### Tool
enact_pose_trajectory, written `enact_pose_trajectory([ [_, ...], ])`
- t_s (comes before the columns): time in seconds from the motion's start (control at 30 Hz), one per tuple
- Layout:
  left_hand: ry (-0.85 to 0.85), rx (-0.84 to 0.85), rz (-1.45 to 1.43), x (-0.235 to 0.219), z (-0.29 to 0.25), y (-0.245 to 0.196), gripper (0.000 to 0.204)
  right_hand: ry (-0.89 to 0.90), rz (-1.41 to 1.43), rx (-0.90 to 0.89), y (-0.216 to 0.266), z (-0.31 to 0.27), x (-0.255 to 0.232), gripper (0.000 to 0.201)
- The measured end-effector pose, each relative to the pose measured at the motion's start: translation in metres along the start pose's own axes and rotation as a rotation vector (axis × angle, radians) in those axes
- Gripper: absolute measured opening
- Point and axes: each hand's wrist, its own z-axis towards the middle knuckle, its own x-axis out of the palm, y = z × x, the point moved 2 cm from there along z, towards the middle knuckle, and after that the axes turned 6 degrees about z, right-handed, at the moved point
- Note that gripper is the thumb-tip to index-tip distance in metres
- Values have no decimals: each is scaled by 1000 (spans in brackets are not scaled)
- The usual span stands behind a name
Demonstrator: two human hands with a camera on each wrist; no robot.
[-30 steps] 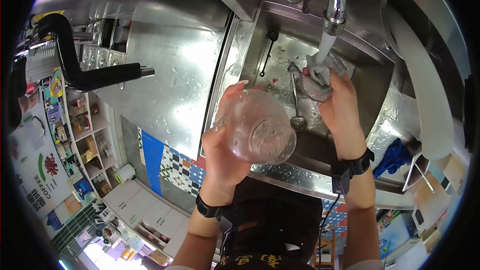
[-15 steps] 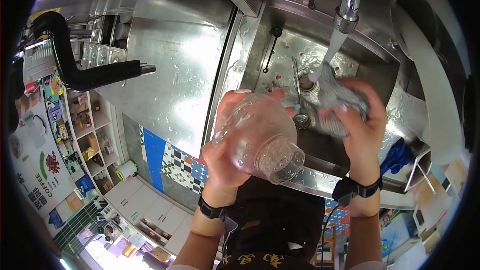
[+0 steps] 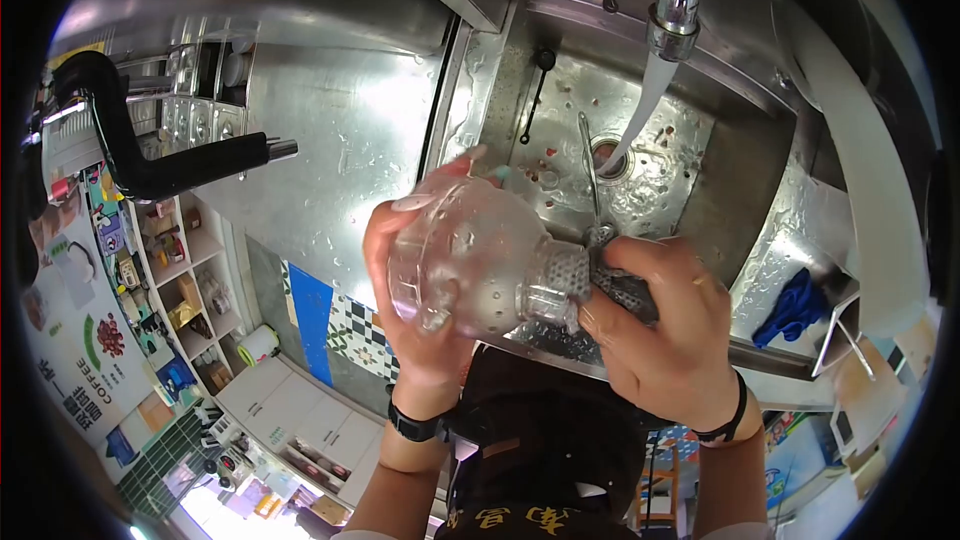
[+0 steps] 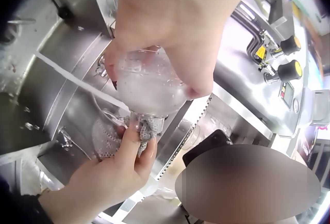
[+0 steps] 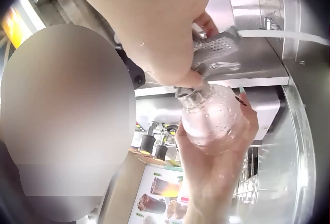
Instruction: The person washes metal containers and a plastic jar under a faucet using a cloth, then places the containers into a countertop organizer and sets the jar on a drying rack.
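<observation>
My left hand (image 3: 415, 310) grips the clear plastic bottle (image 3: 470, 258), fingers curled round its body, held sideways above the sink (image 3: 740, 180) rim. My right hand (image 3: 665, 330) pinches the grey mesh cloth (image 3: 620, 285) against the bottle's neck. Water (image 3: 640, 110) runs from the tap (image 3: 675, 0).

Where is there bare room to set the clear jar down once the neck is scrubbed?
The steel counter left of the sink is bare but wet, between the sink's rim and the black handle. The basin is crowded: running water, a long spoon, scraps by the drain. Both hands hold the jar at its front edge.
</observation>
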Motion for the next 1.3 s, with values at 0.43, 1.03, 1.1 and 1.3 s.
enact_pose_trajectory([
  [0.43,23,66,-318,-5,8,18,53,-290,1281,542,-55,-17,16,36],
  [1.03,67,61,-354,-13,4,14,66,-247,337,440,-105,24,24,12],
  [1.1,100,101,-360,-15,6,18,66,-282,190,380,-100,27,21,11],
  [1.3,151,140,-406,-15,10,20,68,-336,31,120,-86,25,9,7],
])
